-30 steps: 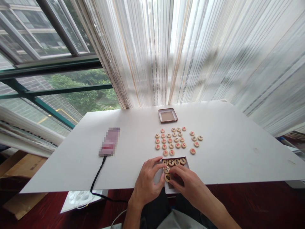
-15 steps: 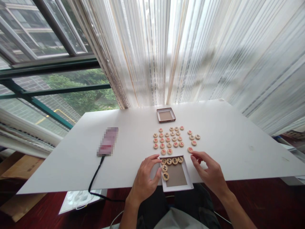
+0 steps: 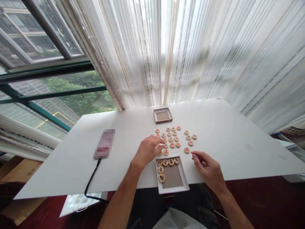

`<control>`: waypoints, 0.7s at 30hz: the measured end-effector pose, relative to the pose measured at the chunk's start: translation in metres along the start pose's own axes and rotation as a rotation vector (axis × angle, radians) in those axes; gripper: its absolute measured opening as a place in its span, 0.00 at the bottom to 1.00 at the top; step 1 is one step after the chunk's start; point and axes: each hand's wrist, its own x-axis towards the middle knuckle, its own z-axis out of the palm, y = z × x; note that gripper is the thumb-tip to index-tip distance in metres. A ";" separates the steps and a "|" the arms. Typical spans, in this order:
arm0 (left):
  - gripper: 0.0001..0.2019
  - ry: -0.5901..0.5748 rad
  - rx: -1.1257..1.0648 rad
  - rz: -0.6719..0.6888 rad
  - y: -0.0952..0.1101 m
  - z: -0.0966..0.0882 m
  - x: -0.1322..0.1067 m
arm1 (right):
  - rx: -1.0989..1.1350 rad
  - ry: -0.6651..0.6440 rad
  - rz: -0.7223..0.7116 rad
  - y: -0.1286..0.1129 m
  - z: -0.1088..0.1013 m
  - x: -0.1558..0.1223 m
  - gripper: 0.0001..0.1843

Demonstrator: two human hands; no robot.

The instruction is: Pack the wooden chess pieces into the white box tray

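White tabletop carries the shallow box at its near edge. My left hand, thumb and fingers parted, is over the loose pieces; my right hand, curled, grip not discernible, is beside one red-marked piece. Six black-marked pieces occupy the box.

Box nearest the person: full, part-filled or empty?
Part-filled: the box holds six black-marked pieces along its far and left sides; bare floor shows elsewhere.
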 end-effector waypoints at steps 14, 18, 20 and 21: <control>0.06 -0.075 0.254 -0.127 0.019 0.022 0.021 | 0.019 -0.009 -0.021 -0.003 -0.003 -0.001 0.13; 0.06 -0.076 0.281 -0.144 0.022 0.024 0.020 | 0.018 -0.012 -0.033 -0.003 -0.003 -0.001 0.13; 0.06 -0.072 0.294 -0.161 0.023 0.024 0.020 | 0.021 -0.013 -0.038 -0.003 -0.003 -0.001 0.12; 0.06 -0.071 0.300 -0.169 0.024 0.024 0.020 | 0.023 -0.014 -0.040 -0.003 -0.003 0.000 0.12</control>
